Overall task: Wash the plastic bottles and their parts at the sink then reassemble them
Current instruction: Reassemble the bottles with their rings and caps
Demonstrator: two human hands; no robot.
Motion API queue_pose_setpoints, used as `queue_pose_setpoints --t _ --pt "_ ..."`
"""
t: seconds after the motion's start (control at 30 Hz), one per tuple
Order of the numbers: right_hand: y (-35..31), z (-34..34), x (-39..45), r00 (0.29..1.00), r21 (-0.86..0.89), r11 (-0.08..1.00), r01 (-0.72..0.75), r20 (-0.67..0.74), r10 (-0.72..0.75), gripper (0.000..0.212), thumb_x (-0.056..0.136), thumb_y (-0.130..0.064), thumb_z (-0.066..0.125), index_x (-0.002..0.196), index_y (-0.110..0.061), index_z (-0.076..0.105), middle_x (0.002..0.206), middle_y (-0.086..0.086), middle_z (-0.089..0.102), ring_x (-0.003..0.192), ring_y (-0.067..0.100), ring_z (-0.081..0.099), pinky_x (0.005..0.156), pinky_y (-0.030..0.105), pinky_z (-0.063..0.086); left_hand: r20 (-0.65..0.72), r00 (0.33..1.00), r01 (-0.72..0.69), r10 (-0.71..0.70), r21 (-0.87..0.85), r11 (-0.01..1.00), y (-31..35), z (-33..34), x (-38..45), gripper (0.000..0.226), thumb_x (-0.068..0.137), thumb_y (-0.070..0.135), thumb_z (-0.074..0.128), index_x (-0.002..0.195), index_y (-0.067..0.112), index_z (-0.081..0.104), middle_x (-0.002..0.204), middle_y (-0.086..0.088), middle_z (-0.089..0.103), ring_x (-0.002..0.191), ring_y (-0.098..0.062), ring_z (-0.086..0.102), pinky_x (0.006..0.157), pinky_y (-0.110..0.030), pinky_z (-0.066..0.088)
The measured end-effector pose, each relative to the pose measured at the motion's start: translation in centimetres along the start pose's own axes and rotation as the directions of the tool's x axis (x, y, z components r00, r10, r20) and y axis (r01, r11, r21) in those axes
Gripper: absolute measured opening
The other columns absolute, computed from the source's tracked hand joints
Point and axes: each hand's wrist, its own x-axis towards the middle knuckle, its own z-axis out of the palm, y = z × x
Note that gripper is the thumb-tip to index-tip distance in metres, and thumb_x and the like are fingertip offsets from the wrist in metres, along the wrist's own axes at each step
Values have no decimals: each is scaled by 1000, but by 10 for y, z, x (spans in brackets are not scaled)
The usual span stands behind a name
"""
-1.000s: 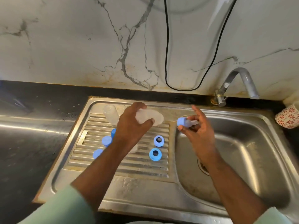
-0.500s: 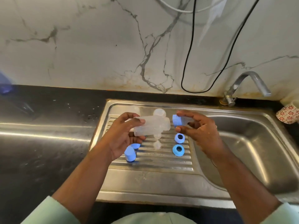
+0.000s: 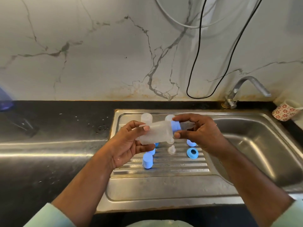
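Left hand [image 3: 126, 145] grasps translucent frosted plastic bottle [image 3: 154, 133] sideways above ribbed steel drainboard [image 3: 164, 167], neck toward right hand [image 3: 201, 133]; right fingers [image 3: 177, 134] pinch blue ring collar [image 3: 175, 126] onto neck, probably threading; loose blue cap [image 3: 147, 160], open blue ring [image 3: 192, 153] wait below.

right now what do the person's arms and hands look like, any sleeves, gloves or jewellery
Both arms are bare from the wrists up to pale mint-green fabric sleeves, the left sleeve and right sleeve showing only at the bottom corners. The left hand and right hand wear no gloves. No watch or bracelet shows; a ring cannot be told.
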Motion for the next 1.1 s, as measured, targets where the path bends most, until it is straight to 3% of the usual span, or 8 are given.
queue_pose_setpoints --t 0.1,0.23,0.47,0.7,0.77,0.9,1.0,1.1 --pt "-2 8 -1 988 37 994 -104 -107 107 11 86 -25 67 92 -17 71 80 10 74 63 17 71 56 20 56 78 991 -124 112 171 977 -3 2 1 49 67 1 80 107 19 57 122 -13 60 108 -38 67 74 -38 63" --pt "-5 6 -6 952 -4 955 -298 -70 297 44 80 -53 59 95 -12 70 71 13 71 55 22 67 52 27 57 157 940 -326 304 676 660 -12 7 8 64 67 11 91 113 40 56 114 16 57 108 -18 59 84 -33 59" --pt "3 -20 -21 982 -33 982 -186 39 187 49 77 -12 79 120 -27 61 110 -1 66 84 18 72 68 28 60 93 939 -296 330 704 645 -16 26 16 62 56 42 86 111 30 59 113 7 60 106 -19 60 89 -34 58" --pt "9 -31 -21 931 -184 913 -364 -65 359 49 88 -54 58 82 -7 71 68 10 71 50 18 59 49 27 52 275 870 -415 410 857 305 -32 39 21 62 64 33 92 113 31 53 112 17 59 102 -3 57 88 -32 56" --pt "10 -39 -22 963 -285 925 -252 17 268 27 83 -51 66 96 -27 70 84 5 73 55 14 63 50 20 52 231 896 -388 380 824 413 -28 40 21 68 61 31 93 117 32 54 116 11 62 105 -10 60 92 -35 56" --pt "5 -47 -14 983 -437 896 83 185 -1 58 76 -31 79 130 -32 56 113 -11 66 89 3 66 70 8 51 219 967 -250 131 709 659 -12 32 19 77 60 30 93 128 36 57 119 5 65 111 -21 63 96 -36 56" --pt "6 -40 -7 955 -507 836 211 289 -65 54 78 -34 77 127 -17 63 109 -5 69 88 3 64 73 4 48 260 965 -252 30 893 373 -6 32 18 58 72 25 88 124 30 63 111 14 67 104 -15 63 91 -27 54" --pt "13 -38 3 969 -431 883 184 233 -88 44 78 -29 79 119 -20 67 103 -3 71 81 5 67 70 11 53 245 878 -319 412 940 120 -23 40 11 66 73 26 88 133 22 61 124 4 67 110 -19 61 92 -31 50"
